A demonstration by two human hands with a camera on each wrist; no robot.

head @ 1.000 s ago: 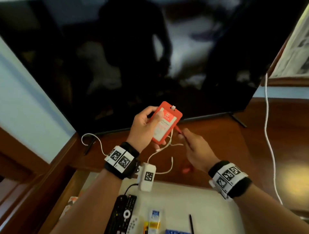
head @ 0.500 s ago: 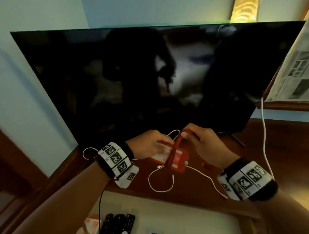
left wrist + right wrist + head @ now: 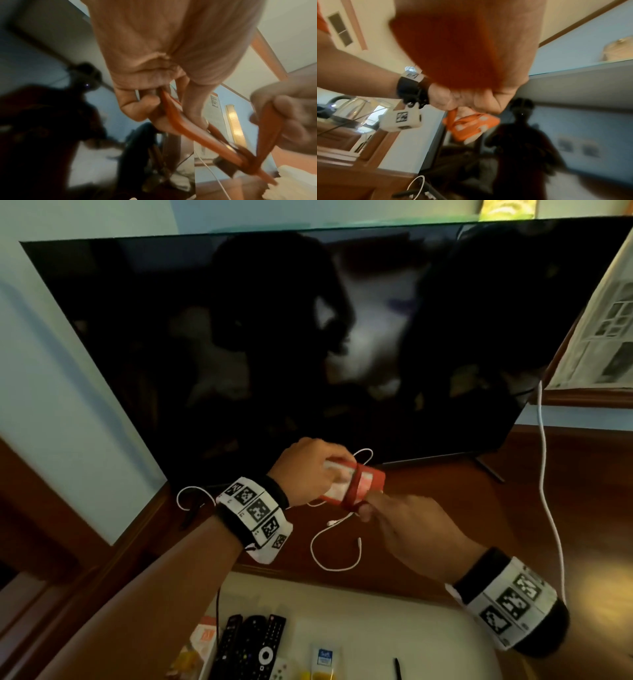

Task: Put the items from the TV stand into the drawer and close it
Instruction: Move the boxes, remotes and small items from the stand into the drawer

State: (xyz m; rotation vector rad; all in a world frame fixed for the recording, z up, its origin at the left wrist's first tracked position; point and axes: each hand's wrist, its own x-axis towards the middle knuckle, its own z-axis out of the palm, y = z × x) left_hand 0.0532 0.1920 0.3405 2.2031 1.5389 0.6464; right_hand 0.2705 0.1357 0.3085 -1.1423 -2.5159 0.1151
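Note:
My left hand [image 3: 310, 474] grips a red card holder [image 3: 371, 481] above the wooden TV stand [image 3: 428, 529], in front of the TV. A red lanyard strap [image 3: 352, 491] is wound around the holder. My right hand [image 3: 387, 513] pinches the strap just below the holder. In the left wrist view the strap [image 3: 264, 129] runs from the holder's clip up into the right fingers [image 3: 283, 105]. The holder [image 3: 471, 125] shows with the strap across it in the right wrist view. A white cable [image 3: 329, 546] lies loose on the stand beneath the hands.
The open drawer [image 3: 376, 625] below holds several remotes [image 3: 251, 645], a small blue-and-white tube [image 3: 324, 657], an orange pack [image 3: 205, 638] and a dark pen [image 3: 397, 669]. A large dark TV [image 3: 308, 337] stands behind. Another white cable [image 3: 548, 491] hangs at the right.
The holder has gone from upright in my left hand to lying level and lower, near the stand. My right hand has wound the strap around it and dropped from above to below it.

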